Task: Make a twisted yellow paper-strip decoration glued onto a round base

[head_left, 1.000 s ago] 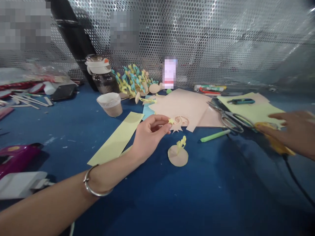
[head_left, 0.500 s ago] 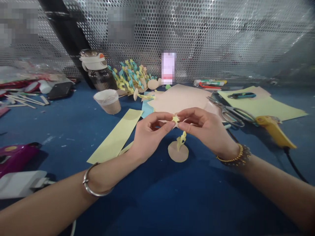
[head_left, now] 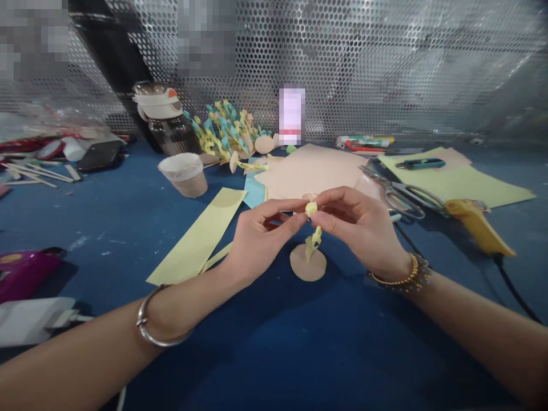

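Note:
Between the fingertips of both hands is a small yellow paper piece, with a bit of pink paper showing just behind it. My left hand pinches it from the left, thumb and forefinger closed. From the right, my right hand pinches the same piece, its other fingers curled. Just below the fingertips stands a yellow paper stem with leaves, upright on a round pink paper base. Whether the held piece touches the stem I cannot tell.
A yellow paper strip lies left of my hands, near a paper cup. Behind are pink sheets, a bottle and several paper flowers. Scissors and a yellow glue gun lie to the right.
The yellow piece has turned between my fingers; it looked star-shaped before and now looks blocky and rounded. My right fingers now cover more of it. The whole view has shifted slightly.

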The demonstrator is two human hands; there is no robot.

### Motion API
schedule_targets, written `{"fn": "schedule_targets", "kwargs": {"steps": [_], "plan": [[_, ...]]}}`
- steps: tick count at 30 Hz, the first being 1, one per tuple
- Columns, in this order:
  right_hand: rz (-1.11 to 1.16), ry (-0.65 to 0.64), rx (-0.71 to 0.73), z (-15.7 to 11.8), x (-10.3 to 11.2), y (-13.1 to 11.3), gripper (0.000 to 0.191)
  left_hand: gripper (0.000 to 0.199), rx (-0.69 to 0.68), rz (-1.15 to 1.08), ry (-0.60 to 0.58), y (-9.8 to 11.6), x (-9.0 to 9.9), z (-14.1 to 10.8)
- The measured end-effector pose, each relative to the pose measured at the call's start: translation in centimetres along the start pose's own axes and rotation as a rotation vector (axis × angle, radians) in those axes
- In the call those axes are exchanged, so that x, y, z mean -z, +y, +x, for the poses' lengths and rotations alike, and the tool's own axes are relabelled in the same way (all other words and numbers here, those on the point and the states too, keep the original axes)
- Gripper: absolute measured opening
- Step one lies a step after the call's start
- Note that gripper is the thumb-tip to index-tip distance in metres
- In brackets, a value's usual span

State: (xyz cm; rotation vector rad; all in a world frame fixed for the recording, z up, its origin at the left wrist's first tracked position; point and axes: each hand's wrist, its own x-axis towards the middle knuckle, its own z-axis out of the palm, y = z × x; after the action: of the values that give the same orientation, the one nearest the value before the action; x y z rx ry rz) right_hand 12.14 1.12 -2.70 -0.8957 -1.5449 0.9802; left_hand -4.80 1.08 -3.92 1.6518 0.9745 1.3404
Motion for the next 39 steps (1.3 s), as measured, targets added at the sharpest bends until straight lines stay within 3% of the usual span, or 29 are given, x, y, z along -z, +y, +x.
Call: {"fn": "schedule_targets", "kwargs": {"steps": [10, 26, 39], "plan": [[0.148, 0.081, -0.028, 0.0, 2.6, -0.8, 0.012, 0.013, -0.050, 0.064, -0.141, 1.1, 0.2, -0.8], [0.085, 0.009, -0.067, -0.5, 2.5, -0.9, 0.013, 0.008, -0.173, 0.235, -0.004, 1.3, -0.1, -0.7], [0.093, -0.026, -0.079, -0.7, 2.5, -1.0, 0.015, 0.017, -0.022, 0.144, -0.034, 0.9, 0.2, -0.7]]}}
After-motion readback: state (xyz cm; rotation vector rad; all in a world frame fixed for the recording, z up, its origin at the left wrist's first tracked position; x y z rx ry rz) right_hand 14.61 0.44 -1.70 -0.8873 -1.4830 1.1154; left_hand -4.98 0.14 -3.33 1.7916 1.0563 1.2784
